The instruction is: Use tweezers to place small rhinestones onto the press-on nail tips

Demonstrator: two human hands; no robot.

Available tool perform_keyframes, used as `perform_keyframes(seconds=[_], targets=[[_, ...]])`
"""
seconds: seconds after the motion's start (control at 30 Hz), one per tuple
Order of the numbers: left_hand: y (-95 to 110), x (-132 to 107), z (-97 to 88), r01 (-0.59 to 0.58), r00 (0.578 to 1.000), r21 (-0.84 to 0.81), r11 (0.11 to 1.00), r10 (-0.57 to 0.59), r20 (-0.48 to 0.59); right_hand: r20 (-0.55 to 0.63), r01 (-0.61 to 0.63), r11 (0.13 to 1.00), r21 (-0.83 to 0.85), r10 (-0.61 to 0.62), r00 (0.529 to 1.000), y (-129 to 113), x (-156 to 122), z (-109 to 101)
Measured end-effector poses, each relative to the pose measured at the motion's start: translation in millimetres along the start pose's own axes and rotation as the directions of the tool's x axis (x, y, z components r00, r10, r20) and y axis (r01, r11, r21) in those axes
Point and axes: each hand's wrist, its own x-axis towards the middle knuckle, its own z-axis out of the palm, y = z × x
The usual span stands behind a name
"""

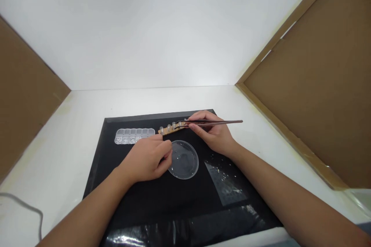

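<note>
My right hand [213,133] grips a pair of long reddish-brown tweezers [208,123], their tips pointing left. The tips reach a narrow tan strip [171,130] bearing several small greyish, rounded pieces that look like nail tips. Whether the tweezers pinch anything is too small to tell. At the strip's left end, my left hand [152,158] is closed, fingers curled; what they hold, if anything, is hidden. Just right of that hand lies a round clear dish [185,162] with a few tiny specks in it.
A clear compartment box [135,132] with shiny bits in its front row lies left on the black mat [162,204]. A transparent sheet [227,185] with scattered pale specks is at right. Cardboard panels [321,85] flank the white table; a grey cable [27,205] lies left.
</note>
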Motion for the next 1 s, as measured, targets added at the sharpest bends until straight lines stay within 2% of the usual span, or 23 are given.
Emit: perform_keyframes(seconds=[1.0], targets=[[0.2, 0.8, -0.4, -0.018, 0.999, 0.018, 1.000, 0.019, -0.028, 0.013, 0.053, 0.997, -0.064, -0.052, 0.999, 0.6, 0.8, -1.4]])
